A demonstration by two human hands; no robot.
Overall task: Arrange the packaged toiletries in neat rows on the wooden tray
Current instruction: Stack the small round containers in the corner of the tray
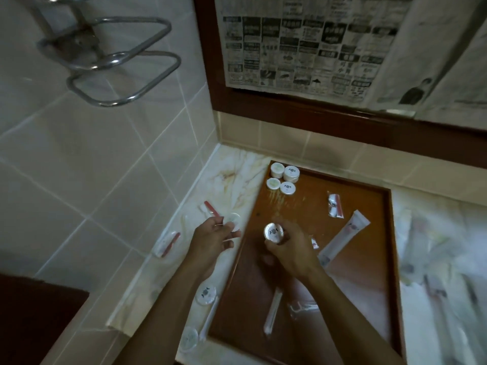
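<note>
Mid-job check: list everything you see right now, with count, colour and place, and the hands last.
wooden tray: one, brown, on the marble counter.
round packets: four, white, grouped in the tray's far left corner.
tube: one, white, lying diagonally on the tray's right half.
small sachet: one, clear with red, on the tray beyond the tube.
long wrapped stick: one, clear, near end of the tray.
loose round packets: at least three, white, on the counter left of the tray.
red-and-white packets: two, on the counter's left edge.
towel rack: one, chrome, on the tiled wall.
newspaper: over the mirror.
left hand: fingers open, near a counter packet.
right hand: holding a round packet above the tray.
</note>
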